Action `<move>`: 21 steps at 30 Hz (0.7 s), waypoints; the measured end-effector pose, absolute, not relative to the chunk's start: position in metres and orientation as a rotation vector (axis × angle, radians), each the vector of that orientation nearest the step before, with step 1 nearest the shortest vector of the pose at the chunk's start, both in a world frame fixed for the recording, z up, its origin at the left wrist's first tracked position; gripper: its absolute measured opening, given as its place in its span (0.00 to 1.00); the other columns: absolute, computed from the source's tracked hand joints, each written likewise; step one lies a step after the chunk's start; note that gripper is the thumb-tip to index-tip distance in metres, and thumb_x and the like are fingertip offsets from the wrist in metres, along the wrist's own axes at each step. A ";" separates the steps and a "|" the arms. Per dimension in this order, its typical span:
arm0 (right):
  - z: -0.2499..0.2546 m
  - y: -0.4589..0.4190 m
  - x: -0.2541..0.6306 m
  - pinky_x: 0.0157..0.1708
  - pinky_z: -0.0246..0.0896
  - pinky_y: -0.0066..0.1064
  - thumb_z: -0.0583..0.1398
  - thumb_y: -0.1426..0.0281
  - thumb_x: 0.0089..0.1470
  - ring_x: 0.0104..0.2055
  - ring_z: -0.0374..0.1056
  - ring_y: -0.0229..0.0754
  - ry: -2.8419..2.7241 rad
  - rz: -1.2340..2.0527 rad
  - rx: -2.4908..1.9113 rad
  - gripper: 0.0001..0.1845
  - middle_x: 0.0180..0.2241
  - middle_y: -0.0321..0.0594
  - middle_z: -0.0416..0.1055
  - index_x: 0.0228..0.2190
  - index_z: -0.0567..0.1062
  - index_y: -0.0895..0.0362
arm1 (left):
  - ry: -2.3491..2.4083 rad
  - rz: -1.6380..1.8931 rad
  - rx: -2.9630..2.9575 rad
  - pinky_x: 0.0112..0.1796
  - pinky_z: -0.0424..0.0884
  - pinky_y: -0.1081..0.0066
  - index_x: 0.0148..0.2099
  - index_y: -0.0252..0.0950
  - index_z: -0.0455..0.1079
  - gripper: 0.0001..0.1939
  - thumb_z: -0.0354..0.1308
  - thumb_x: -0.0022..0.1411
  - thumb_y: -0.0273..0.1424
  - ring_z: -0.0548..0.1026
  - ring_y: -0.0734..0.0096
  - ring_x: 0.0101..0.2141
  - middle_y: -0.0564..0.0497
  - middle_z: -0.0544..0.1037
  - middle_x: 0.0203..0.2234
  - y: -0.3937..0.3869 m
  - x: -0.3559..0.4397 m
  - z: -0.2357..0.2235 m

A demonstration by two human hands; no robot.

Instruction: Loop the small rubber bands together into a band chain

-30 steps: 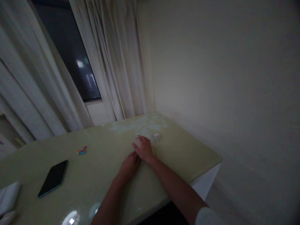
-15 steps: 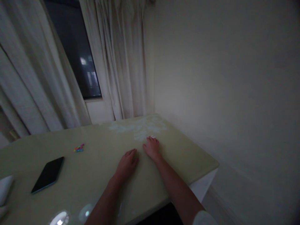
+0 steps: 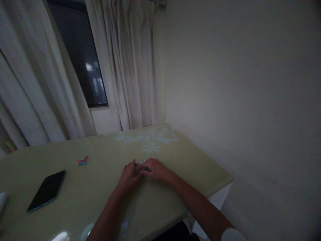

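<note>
Near the middle of the table, my left hand and my right hand meet around a small, partly see-through thing with pale glints. Most of it is hidden by my fingers, and its kind is too dim to make out. The fingers of both hands are bent in towards it, the right hand reaching over from its right side. Left of my hands, a cluster of small bright-coloured pieces lies on the table.
The pale green table has a white leaf pattern at its far corner. A dark tablet lies at the left, with a white object cut off at the frame edge. Beyond are curtains and a wall.
My right hand has come back and left from near the leaf pattern to meet my left hand. A small see-through thing now shows between them. The view has shifted slightly.
</note>
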State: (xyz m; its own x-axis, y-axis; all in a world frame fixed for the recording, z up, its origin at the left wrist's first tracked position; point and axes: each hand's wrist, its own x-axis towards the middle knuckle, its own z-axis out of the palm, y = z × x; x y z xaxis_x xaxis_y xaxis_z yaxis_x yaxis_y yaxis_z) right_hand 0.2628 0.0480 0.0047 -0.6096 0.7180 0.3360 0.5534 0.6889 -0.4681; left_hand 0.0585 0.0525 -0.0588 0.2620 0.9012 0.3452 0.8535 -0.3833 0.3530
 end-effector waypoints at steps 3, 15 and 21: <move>-0.001 0.045 0.272 0.60 0.61 0.43 0.67 0.62 0.64 0.56 0.73 0.51 -2.370 0.426 -0.999 0.15 0.53 0.43 0.80 0.51 0.82 0.52 | 1.709 0.760 2.385 0.57 0.71 0.45 0.61 0.37 0.71 0.22 0.64 0.70 0.40 0.76 0.52 0.56 0.43 0.76 0.57 0.050 0.061 -0.058; -0.019 0.049 0.284 0.69 0.54 0.47 0.74 0.62 0.54 0.69 0.61 0.55 -2.204 0.645 -0.988 0.36 0.66 0.53 0.67 0.61 0.75 0.55 | 1.441 0.790 2.253 0.53 0.76 0.50 0.62 0.35 0.70 0.26 0.66 0.68 0.42 0.78 0.55 0.52 0.42 0.77 0.56 0.044 0.052 -0.042; -0.026 0.060 0.295 0.56 0.71 0.38 0.77 0.67 0.48 0.55 0.75 0.49 -2.171 0.813 -0.937 0.40 0.60 0.49 0.73 0.61 0.75 0.55 | 1.389 0.817 2.184 0.53 0.75 0.50 0.57 0.34 0.73 0.31 0.71 0.58 0.47 0.79 0.52 0.50 0.40 0.80 0.50 0.035 0.055 -0.028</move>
State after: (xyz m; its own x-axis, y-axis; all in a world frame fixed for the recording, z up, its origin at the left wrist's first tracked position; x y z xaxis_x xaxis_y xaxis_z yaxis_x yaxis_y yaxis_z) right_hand 0.2955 0.0596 -0.0265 -0.5485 0.7806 0.2997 0.3917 0.5566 -0.7327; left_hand 0.0547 0.0349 -0.0283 0.3269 0.9111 0.2509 0.6615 -0.4102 0.6278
